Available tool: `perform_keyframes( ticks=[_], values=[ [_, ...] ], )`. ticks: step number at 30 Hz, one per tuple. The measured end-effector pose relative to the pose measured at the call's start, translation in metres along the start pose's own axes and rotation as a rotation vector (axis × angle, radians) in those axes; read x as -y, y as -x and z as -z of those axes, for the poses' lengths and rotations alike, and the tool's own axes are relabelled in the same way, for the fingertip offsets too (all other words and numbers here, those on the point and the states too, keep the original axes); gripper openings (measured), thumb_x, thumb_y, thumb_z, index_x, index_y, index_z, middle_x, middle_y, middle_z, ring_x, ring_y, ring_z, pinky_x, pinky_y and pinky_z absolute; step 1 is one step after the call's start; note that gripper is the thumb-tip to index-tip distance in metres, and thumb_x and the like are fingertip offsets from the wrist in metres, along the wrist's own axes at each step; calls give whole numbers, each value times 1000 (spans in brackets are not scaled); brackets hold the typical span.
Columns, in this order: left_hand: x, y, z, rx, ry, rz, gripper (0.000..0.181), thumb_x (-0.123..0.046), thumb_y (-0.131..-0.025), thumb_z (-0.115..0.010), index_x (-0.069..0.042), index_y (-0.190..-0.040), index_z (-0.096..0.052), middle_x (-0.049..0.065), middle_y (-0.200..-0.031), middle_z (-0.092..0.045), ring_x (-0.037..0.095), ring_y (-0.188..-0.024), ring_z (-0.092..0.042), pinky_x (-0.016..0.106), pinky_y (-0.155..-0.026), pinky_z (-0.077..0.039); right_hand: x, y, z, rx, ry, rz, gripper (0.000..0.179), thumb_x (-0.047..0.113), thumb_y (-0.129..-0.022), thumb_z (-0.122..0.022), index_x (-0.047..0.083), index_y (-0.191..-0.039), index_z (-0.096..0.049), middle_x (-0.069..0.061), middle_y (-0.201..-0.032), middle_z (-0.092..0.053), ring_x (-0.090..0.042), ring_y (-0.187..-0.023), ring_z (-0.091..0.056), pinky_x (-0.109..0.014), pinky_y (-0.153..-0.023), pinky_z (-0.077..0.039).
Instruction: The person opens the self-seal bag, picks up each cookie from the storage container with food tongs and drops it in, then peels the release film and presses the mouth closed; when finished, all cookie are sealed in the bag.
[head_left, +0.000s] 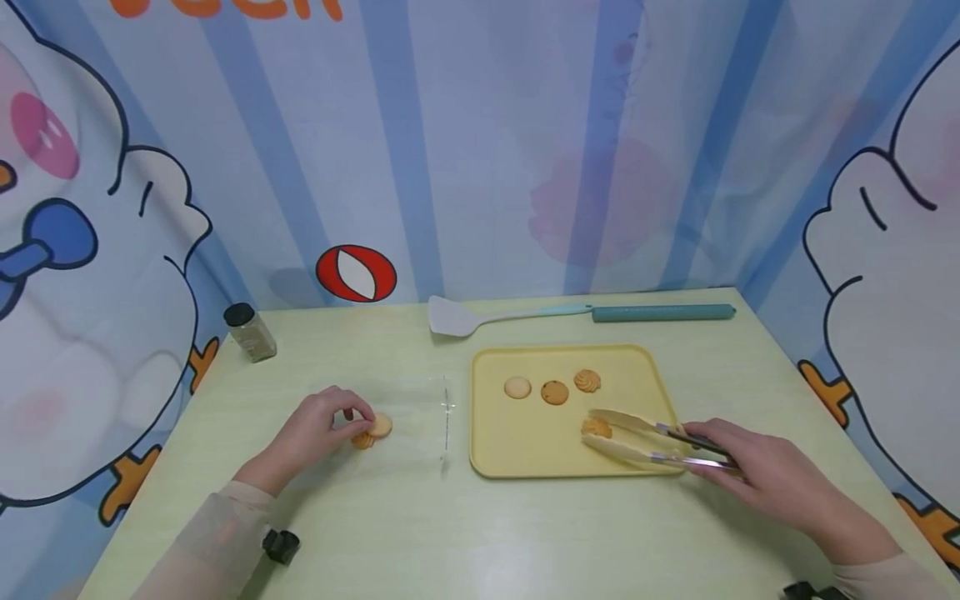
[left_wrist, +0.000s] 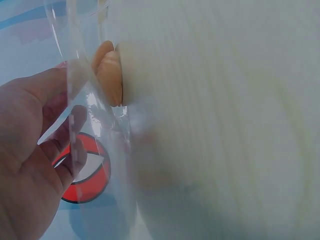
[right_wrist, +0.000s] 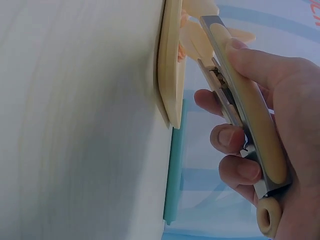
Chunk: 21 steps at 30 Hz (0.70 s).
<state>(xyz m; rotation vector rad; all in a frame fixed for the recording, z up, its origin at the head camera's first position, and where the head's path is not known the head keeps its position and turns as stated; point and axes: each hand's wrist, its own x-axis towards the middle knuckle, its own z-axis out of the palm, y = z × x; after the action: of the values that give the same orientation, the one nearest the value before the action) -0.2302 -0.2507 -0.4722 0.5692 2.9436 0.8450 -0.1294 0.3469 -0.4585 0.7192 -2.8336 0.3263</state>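
My left hand [head_left: 313, 433] pinches the rim of a clear plastic bag [head_left: 416, 425] lying on the table. A pale round cookie [head_left: 382, 426] and a ridged golden cookie [head_left: 363, 441] rest together inside it, near the fingertips. In the left wrist view the film [left_wrist: 95, 107] rises between thumb and fingers. My right hand [head_left: 780, 479] grips tongs [head_left: 621, 451] with cream tips and metal arms. Those tips stand on either side of a golden cookie [head_left: 597, 427] on the yellow tray [head_left: 517, 446]; whether both touch it I cannot tell.
Farther back on the tray are a plain cookie [head_left: 517, 387], a speckled cookie [head_left: 555, 392] and a swirled cookie [head_left: 587, 381]. Behind it lies a spatula [head_left: 453, 317] with a teal handle [head_left: 663, 313]. A black-capped jar [head_left: 253, 336] stands at the back left, by the printed curtain [head_left: 480, 167].
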Motion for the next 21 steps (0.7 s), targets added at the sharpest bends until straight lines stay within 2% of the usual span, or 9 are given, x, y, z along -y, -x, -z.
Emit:
perform_keyframes(
  ticks=[6,11,15,21],
  values=[
    [-2,1,0,-1,0,5,13,-16,-90,-82,-25,-97,-76,-6,-99,-70,17,-92,-58,37,-80,-49,5,-10,-4,-11,14,20,42,37,-94,-76,21,-131,-64,4,-119,-73,-12,-90,-72,-36,-69,-57],
    [-3,0,1,2,-2,13,13,-16,-89,-82,-25,-97,-76,-6,-99,-70,18,-92,-58,36,-80,-49,10,-21,-5,-40,-5,52,42,36,-93,-77,22,-130,-64,6,-115,-72,-2,-81,-65,-31,-63,-53],
    [-2,0,1,-2,-2,15,13,-18,-90,-82,-26,-97,-76,-6,-99,-70,17,-92,-57,35,-79,-47,14,-32,-5,-33,-11,69,43,37,-94,-76,22,-132,-63,6,-116,-72,3,-76,-58,-29,-61,-49],
    [-2,-1,1,-2,-5,17,12,-18,-90,-82,-26,-97,-76,-6,-98,-70,17,-93,-57,35,-79,-46,21,-49,-11,-24,-33,87,43,39,-97,-72,22,-135,-62,6,-121,-71,-1,-81,-62,-31,-66,-51]
  ],
)
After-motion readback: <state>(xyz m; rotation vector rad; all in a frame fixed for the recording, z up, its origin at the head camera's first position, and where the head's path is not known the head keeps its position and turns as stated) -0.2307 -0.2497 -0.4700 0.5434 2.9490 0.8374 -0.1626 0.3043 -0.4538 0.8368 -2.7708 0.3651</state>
